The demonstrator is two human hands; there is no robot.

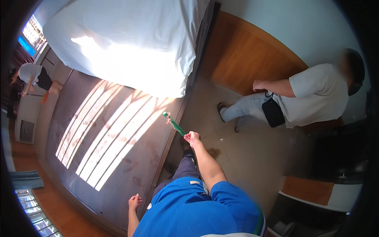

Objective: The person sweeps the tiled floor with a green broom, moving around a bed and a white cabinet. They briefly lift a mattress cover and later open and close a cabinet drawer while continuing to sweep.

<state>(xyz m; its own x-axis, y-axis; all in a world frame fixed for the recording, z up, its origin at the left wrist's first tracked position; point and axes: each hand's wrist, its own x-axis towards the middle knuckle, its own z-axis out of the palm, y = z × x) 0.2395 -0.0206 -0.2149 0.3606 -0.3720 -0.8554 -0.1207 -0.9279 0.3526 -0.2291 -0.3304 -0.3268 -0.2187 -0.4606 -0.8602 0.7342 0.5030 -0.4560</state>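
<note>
Sunlit platform (132,177), one-handed hold!

Right hand (192,138) clamped a green stick (178,128) by one end, at the platform's right edge; left hand (135,201) hung apart, grip unclear. Slack fingers could have dropped it against the platform.

Dark trousers (186,169) near right fingers (188,137) — blue short-sleeved shirt (185,211) farther off, small white patch (194,182) toward fingers — green-and-white striping (261,225) farthest.

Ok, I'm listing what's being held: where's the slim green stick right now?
In the head view, the slim green stick is just left of centre, in the person's bare right hand, its far end seen against the sunlit brown platform.
</note>
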